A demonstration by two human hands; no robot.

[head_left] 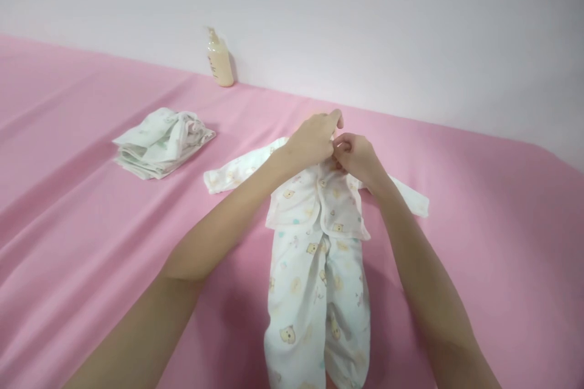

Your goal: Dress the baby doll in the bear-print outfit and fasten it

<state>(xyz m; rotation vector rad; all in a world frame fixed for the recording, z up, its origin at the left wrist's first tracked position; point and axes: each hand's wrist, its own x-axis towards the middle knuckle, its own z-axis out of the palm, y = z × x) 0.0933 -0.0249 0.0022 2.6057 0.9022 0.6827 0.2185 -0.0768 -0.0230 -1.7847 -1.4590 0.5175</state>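
A white baby jacket with a bear print lies front up, its sleeves stretched out to both sides. Below its hem are matching baby pants, legs toward me. At the collar, my left hand has its fingers bent and closed on the jacket's neck edge. Close beside it, my right hand pinches the jacket front just under the collar. My fingers cover the fastening there, so I cannot make it out. Something skin-toned shows slightly behind my left hand, mostly hidden.
A pink sheet with wrinkles spreads under everything. To the left sits a folded stack of printed white cloth. A cream pump bottle stands at the back against the pale wall.
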